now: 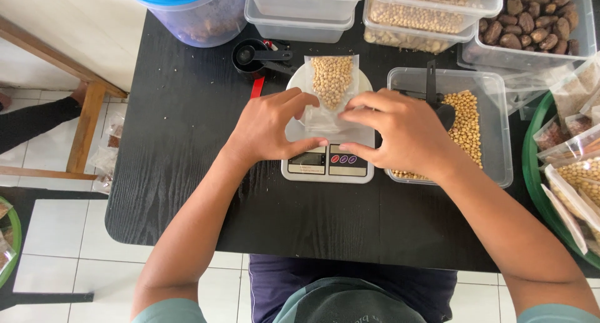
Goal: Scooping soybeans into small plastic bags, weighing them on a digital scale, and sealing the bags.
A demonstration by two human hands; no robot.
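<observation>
Clear plastic pouch (pixel 332 85) of pale beans lies on a kitchen scale (pixel 327 163) at the desk (pixel 187 123) centre. Left hand (pixel 270 126) and right hand (pixel 400 132) pinch its open end. Bean tub (pixel 494 129) at three o'clock.

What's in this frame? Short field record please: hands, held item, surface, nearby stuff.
left hand: fingers on the near end of the clear pouch
right hand: fingers on the same end
clear pouch: holds pale round beans, lies on the scale
scale: white, on the black table
open tub: right of scale, same beans, black scoop inside
measuring cups: black, behind the scale
</observation>
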